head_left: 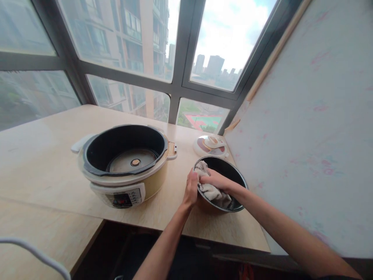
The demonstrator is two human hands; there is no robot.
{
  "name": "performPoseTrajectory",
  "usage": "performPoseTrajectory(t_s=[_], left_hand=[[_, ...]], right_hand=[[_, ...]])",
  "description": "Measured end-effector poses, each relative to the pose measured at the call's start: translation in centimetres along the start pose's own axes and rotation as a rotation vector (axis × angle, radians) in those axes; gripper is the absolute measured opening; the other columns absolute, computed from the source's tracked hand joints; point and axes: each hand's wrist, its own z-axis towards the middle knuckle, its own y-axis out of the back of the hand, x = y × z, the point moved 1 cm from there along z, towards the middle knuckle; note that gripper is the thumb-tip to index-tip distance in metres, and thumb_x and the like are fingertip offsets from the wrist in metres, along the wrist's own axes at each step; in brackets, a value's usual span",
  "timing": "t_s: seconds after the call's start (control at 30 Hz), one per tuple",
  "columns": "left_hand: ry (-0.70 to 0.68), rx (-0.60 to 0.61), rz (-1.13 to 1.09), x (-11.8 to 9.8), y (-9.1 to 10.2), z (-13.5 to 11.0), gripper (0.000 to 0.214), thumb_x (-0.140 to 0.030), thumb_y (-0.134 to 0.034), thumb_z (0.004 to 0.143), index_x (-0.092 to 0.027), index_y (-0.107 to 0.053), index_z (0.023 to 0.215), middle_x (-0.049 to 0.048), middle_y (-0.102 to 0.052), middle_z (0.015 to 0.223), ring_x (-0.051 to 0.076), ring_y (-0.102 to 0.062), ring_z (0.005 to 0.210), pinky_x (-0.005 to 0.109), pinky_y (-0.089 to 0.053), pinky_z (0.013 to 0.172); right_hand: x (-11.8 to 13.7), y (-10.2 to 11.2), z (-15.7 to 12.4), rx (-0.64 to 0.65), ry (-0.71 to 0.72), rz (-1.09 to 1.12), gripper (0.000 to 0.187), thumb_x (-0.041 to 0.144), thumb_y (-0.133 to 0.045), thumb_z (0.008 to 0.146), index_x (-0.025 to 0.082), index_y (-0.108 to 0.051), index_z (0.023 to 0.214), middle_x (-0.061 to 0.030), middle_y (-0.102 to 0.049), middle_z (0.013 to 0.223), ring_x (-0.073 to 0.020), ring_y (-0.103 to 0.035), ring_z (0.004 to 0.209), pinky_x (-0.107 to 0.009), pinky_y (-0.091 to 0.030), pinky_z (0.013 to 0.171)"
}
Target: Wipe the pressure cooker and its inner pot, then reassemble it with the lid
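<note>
A black inner pot [233, 173] stands on the wooden counter [43, 163] near the right wall. A grey-white cloth [212, 192] lies inside it, draped against the near-left wall. My right hand [214, 179] is inside the pot, fingers closed on the cloth. My left hand [190, 190] grips the pot's outer left rim, fingers pressed against it. To the left sits an open cream-coloured electric cooker [124, 165], its dark cavity and round heating plate showing.
The cooker's white lid [211, 146] lies flat behind the pot by the wall. A white cable [35, 252] curves across the lower left. Large windows [131, 50] run behind the counter. A pale wall panel [305, 136] closes off the right side.
</note>
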Motion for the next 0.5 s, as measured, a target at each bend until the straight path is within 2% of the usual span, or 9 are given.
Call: performPoseTrajectory(t_s=[0.1, 0.23, 0.33, 0.4, 0.47, 0.5], left_hand=[[0.020, -0.055, 0.017, 0.3, -0.2, -0.1, 0.045, -0.048, -0.053, 0.095, -0.017, -0.067, 0.124, 0.0124, -0.068, 0.132, 0.026, -0.052, 0.138, 0.041, -0.033, 0.121], [0.028, -0.091, 0.029, -0.1, -0.3, 0.0, 0.041, -0.036, -0.057, 0.087, -0.017, -0.069, 0.122, 0.0104, -0.070, 0.128, 0.028, -0.059, 0.129, 0.041, -0.040, 0.116], [0.100, -0.138, 0.070, -0.7, 0.1, 0.1, 0.058, -0.026, -0.062, 0.077, -0.014, -0.064, 0.134, 0.0121, -0.068, 0.132, 0.028, -0.060, 0.129, 0.040, -0.043, 0.113], [0.152, -0.127, 0.088, -1.2, 0.4, 0.2, 0.072, -0.022, -0.064, 0.071, -0.011, -0.058, 0.142, 0.0133, -0.066, 0.136, 0.028, -0.059, 0.130, 0.038, -0.043, 0.112], [0.132, -0.022, 0.089, -2.0, 0.6, 0.4, 0.071, -0.019, -0.061, 0.069, -0.011, -0.062, 0.139, 0.0113, -0.067, 0.135, 0.028, -0.061, 0.128, 0.037, -0.044, 0.110], [0.105, 0.042, 0.088, -2.3, 0.6, 0.5, 0.067, -0.019, -0.058, 0.068, -0.012, -0.066, 0.134, 0.0096, -0.070, 0.130, 0.027, -0.062, 0.125, 0.036, -0.045, 0.109]], right_hand=[[-0.5, 0.3, -0.6, 0.136, -0.048, -0.098, 0.027, 0.021, -0.062, 0.065, 0.017, -0.063, 0.092, 0.0016, -0.067, 0.081, -0.0150, -0.058, 0.071, -0.024, -0.046, 0.065], [-0.4, 2.2, -1.5, 0.420, -0.103, -0.385, 0.032, 0.017, -0.065, 0.060, 0.018, -0.062, 0.092, 0.0037, -0.064, 0.082, -0.0142, -0.057, 0.074, -0.022, -0.044, 0.066], [0.0, 4.1, -2.3, 0.605, -0.169, -0.671, 0.036, 0.014, -0.067, 0.061, 0.021, -0.070, 0.097, 0.0028, -0.067, 0.085, -0.0160, -0.061, 0.077, -0.022, -0.043, 0.064], [0.2, 5.1, -2.7, 0.629, -0.183, -0.983, 0.048, 0.013, -0.072, 0.062, 0.027, -0.075, 0.108, 0.0015, -0.071, 0.088, -0.0188, -0.065, 0.079, -0.024, -0.043, 0.063], [0.2, 5.9, -2.9, 0.542, -0.143, -1.285, 0.057, 0.011, -0.076, 0.063, 0.032, -0.076, 0.117, -0.0026, -0.074, 0.094, -0.0237, -0.068, 0.086, -0.027, -0.044, 0.066], [0.1, 6.1, -2.8, 0.479, -0.110, -1.394, 0.056, 0.010, -0.075, 0.066, 0.032, -0.076, 0.117, -0.0060, -0.074, 0.098, -0.0266, -0.068, 0.090, -0.029, -0.044, 0.069]])
